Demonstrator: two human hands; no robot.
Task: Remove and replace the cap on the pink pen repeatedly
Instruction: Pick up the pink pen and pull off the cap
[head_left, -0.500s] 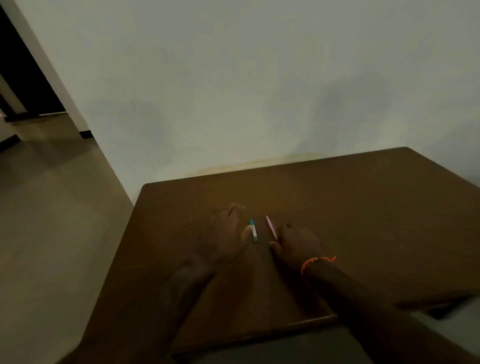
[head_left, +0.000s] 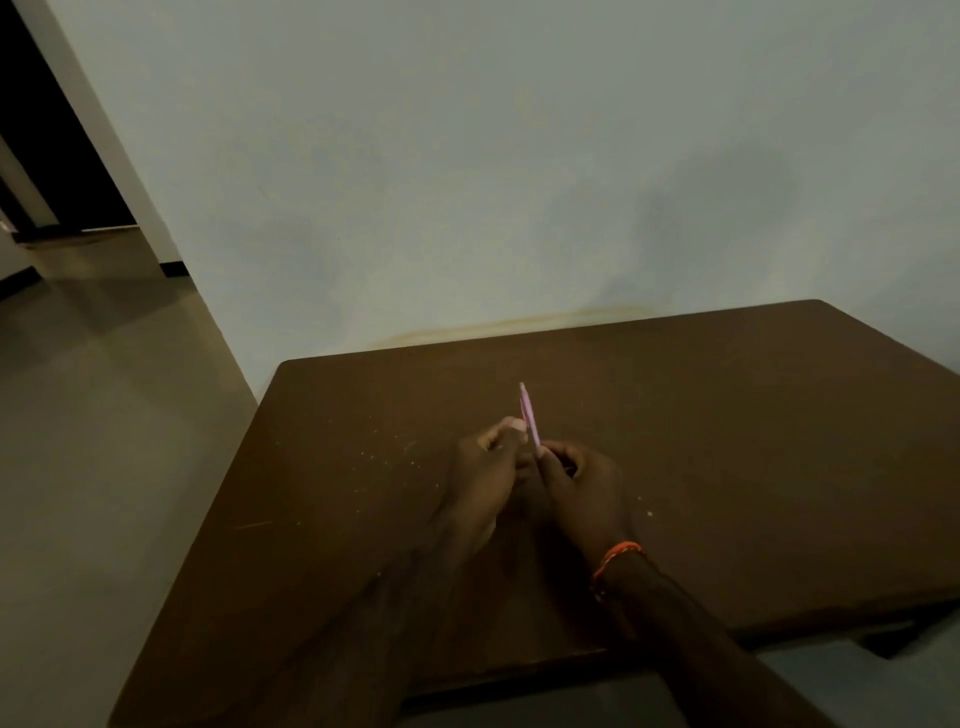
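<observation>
The pink pen (head_left: 529, 415) is lifted off the brown table (head_left: 737, 415) and points up and away from me. My right hand (head_left: 582, 483) grips its lower end between thumb and fingers. My left hand (head_left: 483, 478) is curled right beside it, fingertips pressed against the middle of the shaft. The two hands touch each other above the table's middle. In this dim light I cannot make out a separate cap. The blue-capped pen that lay between the hands is out of sight.
The table's far edge runs along a pale wall (head_left: 519, 182). Its left edge drops to open floor (head_left: 93, 441), with a dark doorway at the far left. White specks dot the tabletop. An orange bracelet (head_left: 618, 556) circles my right wrist.
The pink pen lay flat on the table; now it is raised and held. Both hands have closed in on each other, and the blue-capped pen is no longer visible.
</observation>
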